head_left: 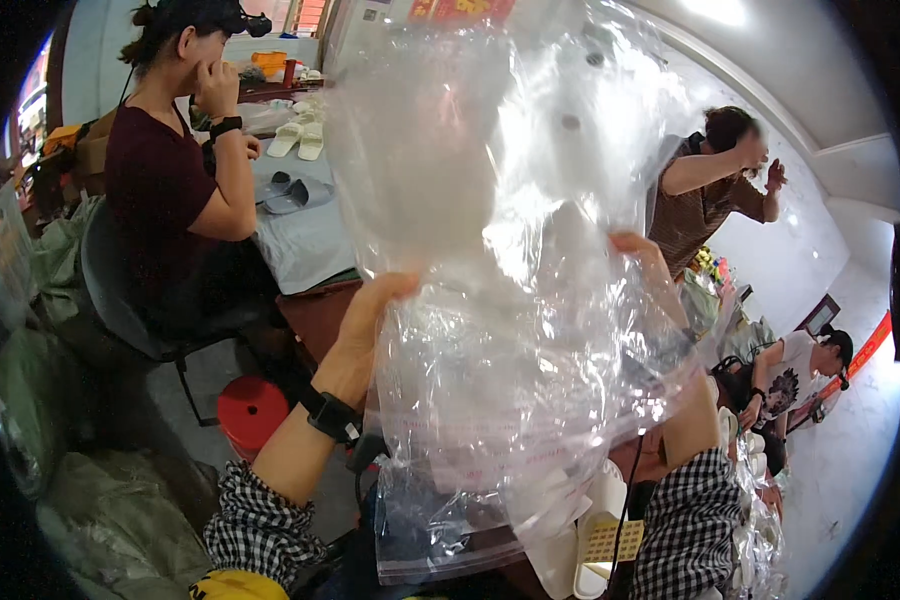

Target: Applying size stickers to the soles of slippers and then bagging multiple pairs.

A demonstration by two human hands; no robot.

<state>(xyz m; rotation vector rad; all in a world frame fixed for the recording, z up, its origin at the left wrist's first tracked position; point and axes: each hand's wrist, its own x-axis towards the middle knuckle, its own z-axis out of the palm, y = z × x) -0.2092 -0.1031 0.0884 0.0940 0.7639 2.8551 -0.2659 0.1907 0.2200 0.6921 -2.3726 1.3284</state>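
Both hands hold 1 clear plastic bag up in front of the face. The left hand is closed on the bag's left edge, with the thumb on the near side. The right hand is seen only through the film, behind the right edge; its fingers seem to pinch the plastic, but I cannot tell this for sure.

To do this well, I think each hand should grip only 1 layer of film at the mouth, so the 2 layers can part. The film is thin and wrinkled, so a gentle pull is better than a strong one.

Open room is mostly upward and forward. On the left, a seated person at a grey table is near. A red stool stands below. On the right, 2 other people work, and white slippers lie low.
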